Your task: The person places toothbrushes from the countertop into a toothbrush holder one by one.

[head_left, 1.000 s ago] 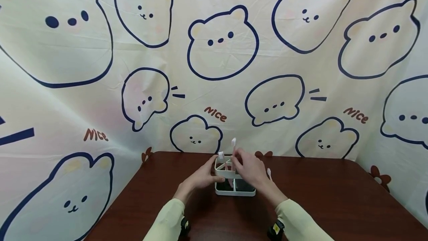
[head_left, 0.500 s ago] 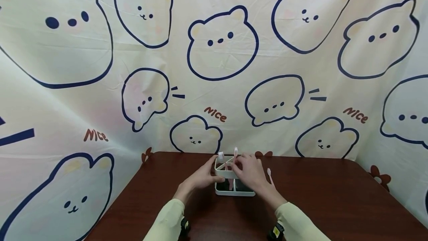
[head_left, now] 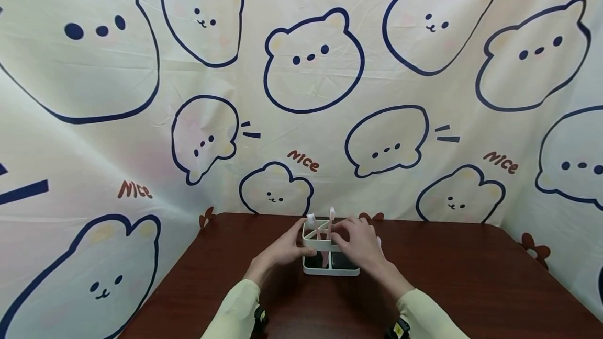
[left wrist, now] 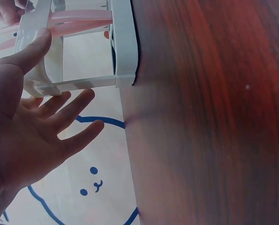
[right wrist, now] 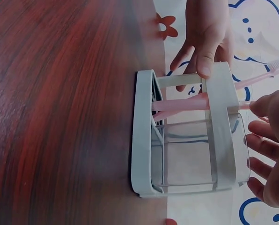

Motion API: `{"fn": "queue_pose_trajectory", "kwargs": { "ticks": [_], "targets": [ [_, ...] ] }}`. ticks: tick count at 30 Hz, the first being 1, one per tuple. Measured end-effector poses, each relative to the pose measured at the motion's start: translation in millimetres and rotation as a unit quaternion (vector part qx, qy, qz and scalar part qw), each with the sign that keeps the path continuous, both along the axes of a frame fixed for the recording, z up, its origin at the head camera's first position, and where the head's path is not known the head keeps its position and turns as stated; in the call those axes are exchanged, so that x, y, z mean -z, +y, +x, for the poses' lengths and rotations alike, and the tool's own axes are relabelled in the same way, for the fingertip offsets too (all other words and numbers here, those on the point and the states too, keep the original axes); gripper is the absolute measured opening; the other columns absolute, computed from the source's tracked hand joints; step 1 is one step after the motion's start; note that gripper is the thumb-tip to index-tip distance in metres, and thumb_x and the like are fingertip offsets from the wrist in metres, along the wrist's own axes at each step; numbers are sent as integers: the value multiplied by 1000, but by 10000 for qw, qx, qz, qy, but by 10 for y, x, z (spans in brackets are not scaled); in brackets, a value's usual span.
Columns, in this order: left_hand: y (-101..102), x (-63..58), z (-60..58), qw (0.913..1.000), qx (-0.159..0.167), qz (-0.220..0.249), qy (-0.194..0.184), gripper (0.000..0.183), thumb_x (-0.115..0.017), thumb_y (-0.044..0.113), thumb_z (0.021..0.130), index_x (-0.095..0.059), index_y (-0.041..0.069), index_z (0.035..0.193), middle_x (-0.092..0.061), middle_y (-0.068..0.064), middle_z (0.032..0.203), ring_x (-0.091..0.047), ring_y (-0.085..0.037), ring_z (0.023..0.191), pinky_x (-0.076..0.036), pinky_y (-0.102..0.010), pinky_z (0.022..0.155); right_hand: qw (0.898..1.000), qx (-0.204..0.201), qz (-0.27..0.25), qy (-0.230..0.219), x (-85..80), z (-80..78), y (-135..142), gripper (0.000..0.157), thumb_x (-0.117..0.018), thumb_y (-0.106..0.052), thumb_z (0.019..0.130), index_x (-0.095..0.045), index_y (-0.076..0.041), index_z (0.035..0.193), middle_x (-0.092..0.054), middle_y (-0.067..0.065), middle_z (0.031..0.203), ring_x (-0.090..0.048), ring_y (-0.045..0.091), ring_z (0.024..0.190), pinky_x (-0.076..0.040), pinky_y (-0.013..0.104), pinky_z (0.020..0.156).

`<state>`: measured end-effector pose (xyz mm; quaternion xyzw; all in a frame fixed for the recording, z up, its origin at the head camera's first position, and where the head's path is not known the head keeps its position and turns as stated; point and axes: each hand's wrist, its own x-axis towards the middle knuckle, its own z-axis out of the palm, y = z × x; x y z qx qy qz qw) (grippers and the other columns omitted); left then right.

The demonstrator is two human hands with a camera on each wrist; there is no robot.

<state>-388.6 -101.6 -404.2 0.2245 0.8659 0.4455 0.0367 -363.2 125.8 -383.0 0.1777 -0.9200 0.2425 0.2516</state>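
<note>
A pale grey-white toothbrush holder (head_left: 331,272) with a divided upper rim stands upright on the table. Two pink toothbrushes stand in its left part; one white head (head_left: 311,218) and a second toothbrush (head_left: 332,214) poke out of the top, and their pink handles (right wrist: 181,104) cross below the rim. My left hand (head_left: 281,247) holds the rim's left end, thumb in front and fingers behind. My right hand (head_left: 360,242) is at the rim's right side, fingers parted and loosely bent, the thumb close to the second toothbrush. Whether the thumb touches it, I cannot tell.
Partly hidden behind my right hand, another toothbrush (head_left: 379,243) shows its pale head. A clear plastic piece (right wrist: 242,150) sits at the holder's top near my right fingers. The dark red-brown table (head_left: 226,276) ends at a cartoon-print cloth (head_left: 311,88).
My right hand lowered the second toothbrush into the holder, then moved slightly right and loosened its fingers from it. The left hand stays on the rim.
</note>
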Motion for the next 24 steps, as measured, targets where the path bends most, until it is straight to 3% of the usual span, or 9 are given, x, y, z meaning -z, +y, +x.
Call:
{"fn": "queue_pose_trajectory", "kwargs": {
  "ticks": [8,17,24],
  "targets": [
    [9,-3,4,10000,13,9,29,88,-76,27,88,-21,14,156,-41,-19,150,-52,-29,119,-37,-58,111,9997,22,-210,120,-6,38,108,20,-74,-29,89,-76,-16,104,-69,5,106,-57,26,103,-45,52,94],
    [9,-18,7,10000,-76,-46,15,88,-76,25,88,-22,16,157,-39,-15,153,-47,-30,129,-32,-60,114,9985,-61,-474,265,10,29,262,17,-74,-23,89,-75,-15,103,-67,3,93,-52,20,87,-42,39,78],
    [9,2,12,10000,-89,-29,12,88,-77,26,88,-22,17,157,-39,-13,153,-46,-30,130,-31,-61,114,9956,70,-811,464,77,-6,464,18,-75,-20,88,-74,-10,103,-70,7,100,-59,27,95,-47,47,83]
  ]
}}
